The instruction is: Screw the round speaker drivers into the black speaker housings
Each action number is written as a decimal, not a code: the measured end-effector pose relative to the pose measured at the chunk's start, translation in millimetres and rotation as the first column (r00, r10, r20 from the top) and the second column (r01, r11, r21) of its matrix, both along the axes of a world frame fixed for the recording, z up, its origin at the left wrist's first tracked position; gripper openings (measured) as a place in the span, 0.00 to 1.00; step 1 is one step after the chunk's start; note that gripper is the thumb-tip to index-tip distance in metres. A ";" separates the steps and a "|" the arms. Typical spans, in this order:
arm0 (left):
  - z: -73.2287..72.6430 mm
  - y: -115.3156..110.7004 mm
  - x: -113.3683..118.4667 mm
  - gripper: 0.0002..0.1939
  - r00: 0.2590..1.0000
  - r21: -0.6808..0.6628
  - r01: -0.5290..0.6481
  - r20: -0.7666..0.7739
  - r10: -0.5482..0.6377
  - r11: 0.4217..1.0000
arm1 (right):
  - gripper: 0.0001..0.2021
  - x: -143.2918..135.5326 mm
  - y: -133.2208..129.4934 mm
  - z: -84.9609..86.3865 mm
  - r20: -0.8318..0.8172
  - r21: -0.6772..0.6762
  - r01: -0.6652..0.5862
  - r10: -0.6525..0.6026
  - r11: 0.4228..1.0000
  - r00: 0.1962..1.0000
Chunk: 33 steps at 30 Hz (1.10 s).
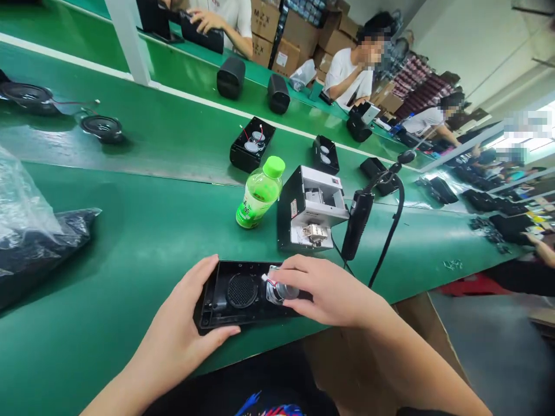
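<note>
A black speaker housing (255, 315) lies on the green bench in front of me, its inner side facing up. My left hand (186, 315) grips its left end, with the thumb along the near edge and the fingers at the far corner. A round mesh grille (241, 290) shows in the housing's left half. Over the right half, my right hand (321, 289) holds a small speaker driver (274, 293) between thumb and fingers. A red wire with a white plug is at the driver; the fingers hide part of it. Whether the driver is seated I cannot tell.
Beyond the housing stand a green-capped bottle (259, 193), a grey-and-black machine (310, 214) and an electric screwdriver (358, 222) hanging on a cable. A plastic bag (39, 237) lies at left. Housings with drivers (251, 144) sit farther back. Co-workers sit across the bench.
</note>
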<state>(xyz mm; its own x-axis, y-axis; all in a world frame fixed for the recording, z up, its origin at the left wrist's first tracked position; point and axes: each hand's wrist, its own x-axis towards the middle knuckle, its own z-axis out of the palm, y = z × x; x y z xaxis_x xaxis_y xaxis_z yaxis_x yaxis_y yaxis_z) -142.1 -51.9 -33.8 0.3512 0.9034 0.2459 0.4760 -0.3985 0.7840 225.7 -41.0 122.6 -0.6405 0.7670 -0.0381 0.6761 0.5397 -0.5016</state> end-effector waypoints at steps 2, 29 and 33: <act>1.2 0.3 0.4 0.62 1.000 0.022 0.004 -0.013 -0.004 1.000 | 0.26 -0.4 -10.5 3.2 -0.006 0.042 0.084 -0.084 0.996 0.996; 36.2 34.0 -25.0 0.72 0.993 0.033 0.075 -0.093 -0.072 0.997 | 0.21 -5.7 -12.9 -30.8 0.251 0.149 -0.082 0.042 0.985 0.967; 78.1 153.0 -41.2 0.52 0.974 0.133 -0.144 -0.153 0.164 0.981 | 0.23 -4.2 -17.8 -45.8 0.237 0.254 -0.100 0.038 0.962 0.971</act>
<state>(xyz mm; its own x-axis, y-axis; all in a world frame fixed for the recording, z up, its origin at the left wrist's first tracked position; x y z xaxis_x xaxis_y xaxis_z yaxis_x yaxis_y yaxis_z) -183.3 101.1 44.3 0.2546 0.9171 0.3068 0.6562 -0.3969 0.6417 221.5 -58.8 76.8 -0.6900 0.7237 0.0071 0.7119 0.6805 -0.1735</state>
